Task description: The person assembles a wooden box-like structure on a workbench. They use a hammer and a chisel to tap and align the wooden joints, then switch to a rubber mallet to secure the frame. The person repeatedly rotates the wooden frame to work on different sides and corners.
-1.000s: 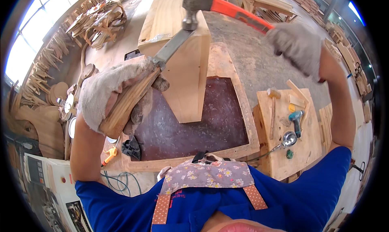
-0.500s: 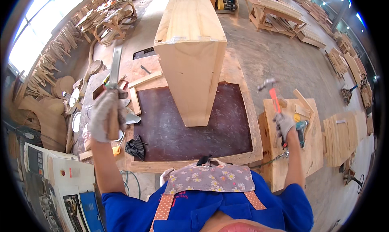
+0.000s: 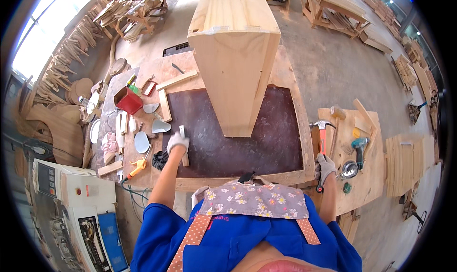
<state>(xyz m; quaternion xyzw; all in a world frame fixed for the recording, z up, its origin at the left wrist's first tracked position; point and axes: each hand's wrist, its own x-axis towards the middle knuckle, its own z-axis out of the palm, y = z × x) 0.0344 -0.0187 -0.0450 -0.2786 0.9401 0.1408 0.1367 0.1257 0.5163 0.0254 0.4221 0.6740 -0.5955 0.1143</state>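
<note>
My left hand (image 3: 178,142), in a pale work glove, is closed round a chisel (image 3: 185,159) low over the dark mat (image 3: 228,158). Its metal blade points away from me, and part of its wooden handle shows below the hand. My gloved right hand (image 3: 325,167) grips a claw hammer (image 3: 322,141) with a red and black handle, its head turned up and away, at the left edge of the side table. Between and beyond the hands stands a tall pale wooden box (image 3: 234,77), its narrow end on the mat.
Scrapers (image 3: 161,126), a red container (image 3: 128,101), a yellow air gun (image 3: 138,166) and wood strips crowd the bench's left. The side table (image 3: 362,186) holds a mallet (image 3: 337,112), a cordless drill (image 3: 360,150) and a metal dish (image 3: 349,170). A machine (image 3: 76,196) stands lower left.
My left hand has come down and inward with the chisel, from raised at the left to the mat. My right hand has moved slightly left and lower with the hammer.
</note>
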